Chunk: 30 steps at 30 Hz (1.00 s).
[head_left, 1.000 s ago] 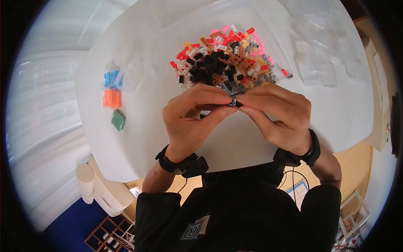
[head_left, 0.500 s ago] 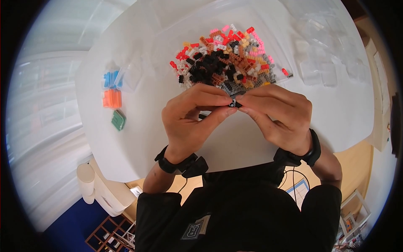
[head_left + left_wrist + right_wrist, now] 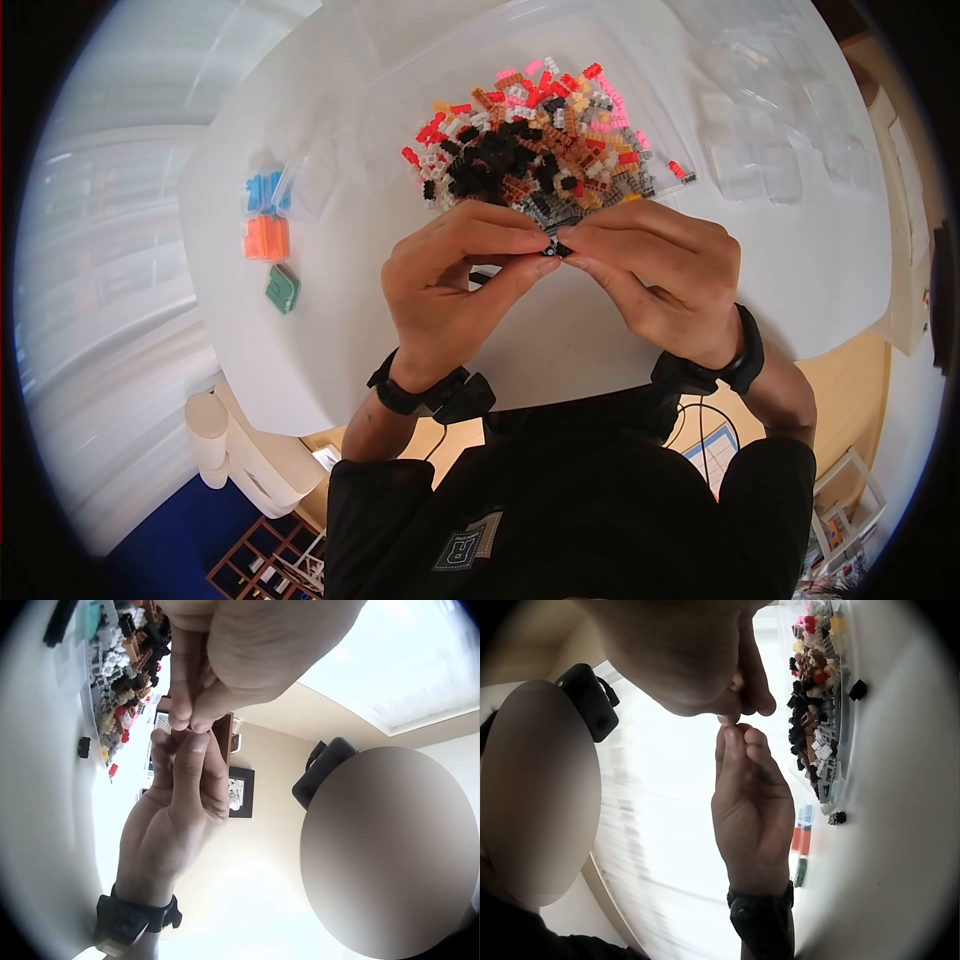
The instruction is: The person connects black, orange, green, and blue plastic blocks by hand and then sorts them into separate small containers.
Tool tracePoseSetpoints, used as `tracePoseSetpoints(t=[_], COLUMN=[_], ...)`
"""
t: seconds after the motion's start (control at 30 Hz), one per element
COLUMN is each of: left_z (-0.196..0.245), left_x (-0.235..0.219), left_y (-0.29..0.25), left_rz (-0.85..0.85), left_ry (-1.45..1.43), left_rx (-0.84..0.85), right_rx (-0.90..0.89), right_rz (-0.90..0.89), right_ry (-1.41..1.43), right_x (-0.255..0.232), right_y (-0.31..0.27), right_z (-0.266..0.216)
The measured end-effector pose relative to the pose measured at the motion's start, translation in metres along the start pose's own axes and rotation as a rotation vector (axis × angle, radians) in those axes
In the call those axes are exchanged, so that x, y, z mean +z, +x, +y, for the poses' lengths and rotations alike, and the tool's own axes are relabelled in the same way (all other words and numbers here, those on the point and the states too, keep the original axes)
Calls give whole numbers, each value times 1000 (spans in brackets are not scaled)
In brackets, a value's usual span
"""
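Thumb and fingers of the left hand (image 3: 447, 290) pinch a small black and grey brick piece (image 3: 553, 246) in the head view. From the other side the right hand (image 3: 665, 275) pinches the same piece, and the fingertips of both hands meet around it. Just beyond the hands lies a heap of small bricks (image 3: 520, 150), black, brown, red, white, grey and pink, in a clear tray (image 3: 660, 120). Both wrist views show the fingertips together, with the piece hidden between them. A black brick (image 3: 859, 690) lies beside the tray in the right wrist view.
Blue pieces (image 3: 266, 190), orange pieces (image 3: 266, 237) and a green piece (image 3: 282, 289) stand at the left of the white table (image 3: 330, 330). Clear plastic containers (image 3: 780, 170) are at the right. One red and dark piece (image 3: 681, 172) lies near the tray's right corner.
Both hands have shifted very slightly left while pinching the piece. The brick heap and the containers look otherwise unchanged.
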<state>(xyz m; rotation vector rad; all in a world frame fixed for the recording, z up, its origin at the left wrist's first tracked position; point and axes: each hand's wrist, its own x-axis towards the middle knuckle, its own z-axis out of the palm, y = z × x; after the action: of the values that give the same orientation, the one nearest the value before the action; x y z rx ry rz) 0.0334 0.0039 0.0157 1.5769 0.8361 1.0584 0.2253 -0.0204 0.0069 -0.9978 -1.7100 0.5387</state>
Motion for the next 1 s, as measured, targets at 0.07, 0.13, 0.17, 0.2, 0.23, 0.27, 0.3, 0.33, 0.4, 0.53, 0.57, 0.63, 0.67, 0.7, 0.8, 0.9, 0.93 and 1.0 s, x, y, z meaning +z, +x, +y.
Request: tracePoseSetpoints(t=[0.07,0.13,0.17,0.2,0.23,0.27,0.3,0.33,0.4,0.53,0.57,0.63,0.67,0.7,0.8,0.9,0.93,1.0], left_z=[0,1,2,1,1,1,1,2,3,3,2,1,1,1,1,0,-1,-2], left_x=[0,0,0,0,1,1,1,1,1,1,2,1,1,2,2,2,3,3], left_y=[0,0,0,0,0,0,0,0,1,1,1,1,1,2,2,2,2,1], left_rz=[1,0,-1,-2,-1,0,-1,-1,-2,-3,0,-4,-6,-8,-4,-8,-5,-4], left_ry=[-5,8,21,21,27,34,34,51,67,87,89,113,137,137,144,154,171,189], left_rx=[1,4,7,7,13,19,19,22,28,20,19,29,42,43,32,28,29,29], right_rx=[56,30,5,5,-8,-21,-21,-29,-38,-44,-49,-54,-62,-62,-58,-70,-81,-90], right_rz=[-24,-15,-7,-6,-5,-4,-2,-10,-16,-13,-3,-2,-3,-1,-21,-31,-46,-59], right_ry=[29,17,4,3,-5,-14,-14,-34,-57,-90,-97,-111,-125,-127,-168,-173,-210,-246], right_x=[-1,0,0,1,1,1,1,1,-1,0,0,1,1,0,0,0,0,1], right_y=[1,0,0,-1,-1,-1,-1,-1,-2,-2,-2,-2,-3,-3,-3,-3,-4,-5], right_z=[-3,-1,0,0,0,1,1,0,0,-1,-1,0,0,0,-1,-1,-1,-1])
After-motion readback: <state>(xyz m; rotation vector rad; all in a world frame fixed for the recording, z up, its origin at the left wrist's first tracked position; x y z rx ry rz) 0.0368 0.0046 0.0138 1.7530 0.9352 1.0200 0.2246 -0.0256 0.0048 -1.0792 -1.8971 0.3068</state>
